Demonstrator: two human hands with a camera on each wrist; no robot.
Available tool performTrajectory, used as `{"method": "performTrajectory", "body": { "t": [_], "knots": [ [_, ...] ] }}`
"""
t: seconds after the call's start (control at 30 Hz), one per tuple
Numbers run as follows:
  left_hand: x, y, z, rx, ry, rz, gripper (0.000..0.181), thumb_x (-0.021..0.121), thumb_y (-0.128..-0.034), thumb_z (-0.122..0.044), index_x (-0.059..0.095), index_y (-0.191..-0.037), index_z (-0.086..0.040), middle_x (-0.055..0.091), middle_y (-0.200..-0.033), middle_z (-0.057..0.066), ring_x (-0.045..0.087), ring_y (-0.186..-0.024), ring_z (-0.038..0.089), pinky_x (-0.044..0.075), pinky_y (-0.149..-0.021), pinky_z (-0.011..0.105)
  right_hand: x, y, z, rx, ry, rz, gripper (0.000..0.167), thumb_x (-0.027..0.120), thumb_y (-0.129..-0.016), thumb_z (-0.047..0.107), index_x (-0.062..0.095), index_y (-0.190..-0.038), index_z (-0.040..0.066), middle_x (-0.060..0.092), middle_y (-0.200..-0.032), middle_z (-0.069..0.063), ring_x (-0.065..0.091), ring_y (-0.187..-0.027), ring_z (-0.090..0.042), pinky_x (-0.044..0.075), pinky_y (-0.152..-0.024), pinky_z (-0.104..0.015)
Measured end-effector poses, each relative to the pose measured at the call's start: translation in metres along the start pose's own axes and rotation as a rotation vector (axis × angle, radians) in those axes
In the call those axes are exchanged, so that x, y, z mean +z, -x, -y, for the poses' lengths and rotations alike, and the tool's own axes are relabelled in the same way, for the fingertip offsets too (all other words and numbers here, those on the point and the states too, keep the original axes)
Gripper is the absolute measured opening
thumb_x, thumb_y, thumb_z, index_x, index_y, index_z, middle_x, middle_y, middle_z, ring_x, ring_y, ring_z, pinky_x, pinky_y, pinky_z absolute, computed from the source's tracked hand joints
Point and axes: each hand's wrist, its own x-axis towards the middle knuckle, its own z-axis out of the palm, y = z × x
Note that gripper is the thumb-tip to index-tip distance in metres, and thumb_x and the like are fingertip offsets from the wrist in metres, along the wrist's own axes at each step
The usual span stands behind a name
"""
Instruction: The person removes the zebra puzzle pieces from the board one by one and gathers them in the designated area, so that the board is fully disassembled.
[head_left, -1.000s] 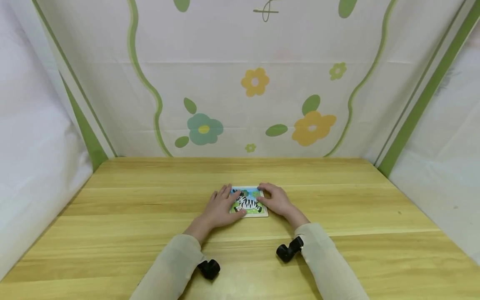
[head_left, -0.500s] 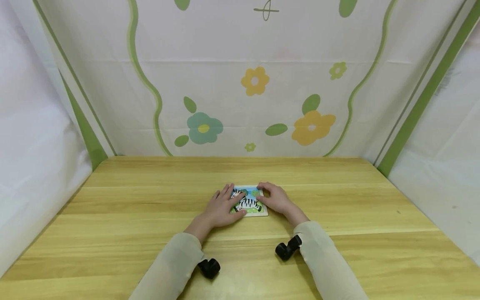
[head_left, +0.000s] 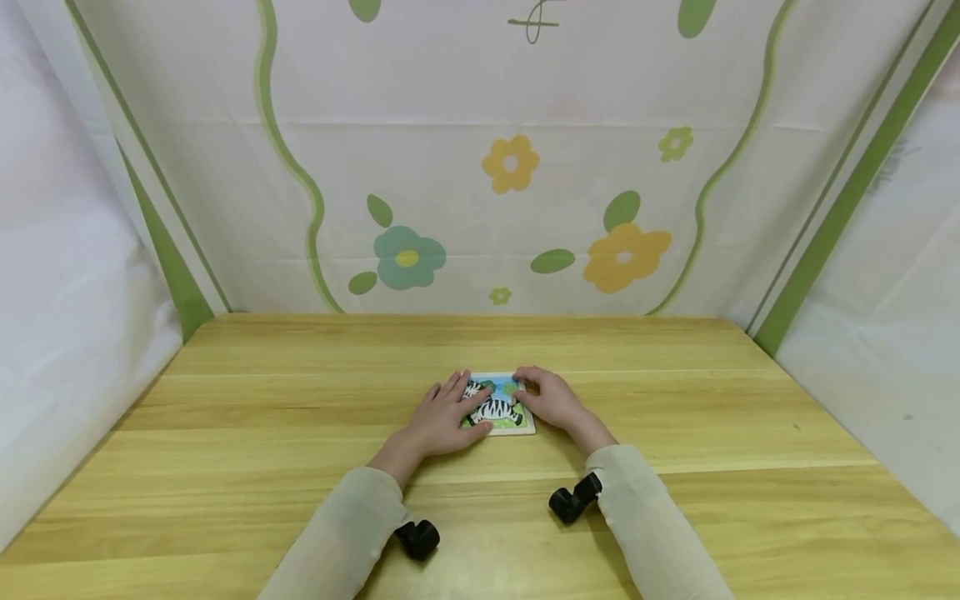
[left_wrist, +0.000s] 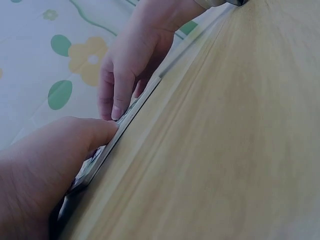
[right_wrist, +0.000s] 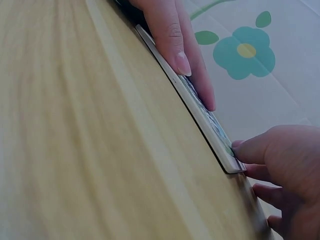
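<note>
A small zebra jigsaw puzzle (head_left: 498, 410) in a pale wooden frame lies flat on the table, in the middle of the head view. My left hand (head_left: 438, 421) rests over its left side, fingers fairly straight, with the thumb and index finger on the picture. At the right edge, my right hand (head_left: 555, 400) has its fingers curled and its thumb on top. The right wrist view shows this right thumb (right_wrist: 245, 147) on the puzzle's face, with other fingers against the side. The left hand covers part of the zebra.
The wooden table (head_left: 300, 367) reaches back to a white curtain (head_left: 450, 92) printed with flowers and leaves. White cloth hangs at both sides. Black wrist cameras (head_left: 417, 540) sit below both sleeves.
My left hand has shifted very slightly to the right over the picture, its index finger now covering a different bit of the zebra. The right hand and puzzle stay nearly still.
</note>
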Motion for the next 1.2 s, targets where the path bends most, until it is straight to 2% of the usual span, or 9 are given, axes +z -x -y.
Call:
{"method": "performTrajectory", "body": {
  "t": [0.47, 0.63, 0.87, 0.93, 1.2],
  "knots": [
    [0.0012, 0.0001, 0.0017, -0.009, -0.019, 0.006, 0.058, 0.033, -0.0860, -0.053, 0.028, -0.136, -0.023, 0.008, -0.142, 0.015, 0.003, -0.128, 0.026, 0.007, -0.098, 0.047, 0.0029, -0.0030, 0.0002, -0.027, 0.008, -0.006, 0.030, 0.057, -0.083, 0.014, 0.055, -0.112, 0.004, 0.047, -0.122, -0.013, 0.037, -0.116, -0.029, 0.024, -0.096, -0.041],
    [0.0022, 0.0024, 0.0001, 0.013, 0.017, -0.003, 0.060, 0.030, -0.0862, -0.054, 0.028, -0.136, -0.022, 0.009, -0.141, 0.017, 0.002, -0.128, 0.027, 0.005, -0.099, 0.048, 0.0054, -0.0026, -0.0020, -0.038, -0.007, -0.015, 0.028, 0.058, -0.082, 0.011, 0.055, -0.109, 0.003, 0.049, -0.118, -0.014, 0.038, -0.114, -0.030, 0.025, -0.095, -0.043],
    [-0.0004, 0.0003, -0.0034, 0.000, 0.013, 0.003, 0.059, 0.033, -0.0865, -0.052, 0.028, -0.136, -0.022, 0.009, -0.141, 0.016, 0.002, -0.128, 0.027, 0.005, -0.099, 0.048, 0.0046, -0.0032, -0.0031, -0.026, -0.022, -0.036, 0.025, 0.058, -0.082, 0.011, 0.054, -0.106, 0.004, 0.049, -0.119, -0.014, 0.036, -0.116, -0.031, 0.011, -0.099, -0.046],
    [-0.0004, -0.0007, -0.0037, -0.008, 0.005, 0.011, 0.058, 0.035, -0.0864, -0.050, 0.029, -0.136, -0.022, 0.009, -0.141, 0.016, 0.003, -0.128, 0.028, 0.006, -0.098, 0.048, 0.0045, -0.0034, -0.0030, -0.022, -0.028, -0.033, 0.025, 0.058, -0.082, 0.011, 0.054, -0.106, 0.004, 0.048, -0.120, -0.015, 0.035, -0.116, -0.031, 0.010, -0.099, -0.046],
    [-0.0018, -0.0001, -0.0054, -0.031, 0.011, 0.025, 0.058, 0.036, -0.0858, -0.051, 0.028, -0.137, -0.023, 0.009, -0.141, 0.015, 0.003, -0.128, 0.027, 0.006, -0.098, 0.049, 0.0052, -0.0041, -0.0018, -0.002, -0.046, -0.036, 0.026, 0.058, -0.082, 0.011, 0.053, -0.106, 0.003, 0.047, -0.120, -0.015, 0.035, -0.116, -0.031, 0.016, -0.098, -0.043]
  ]
}}
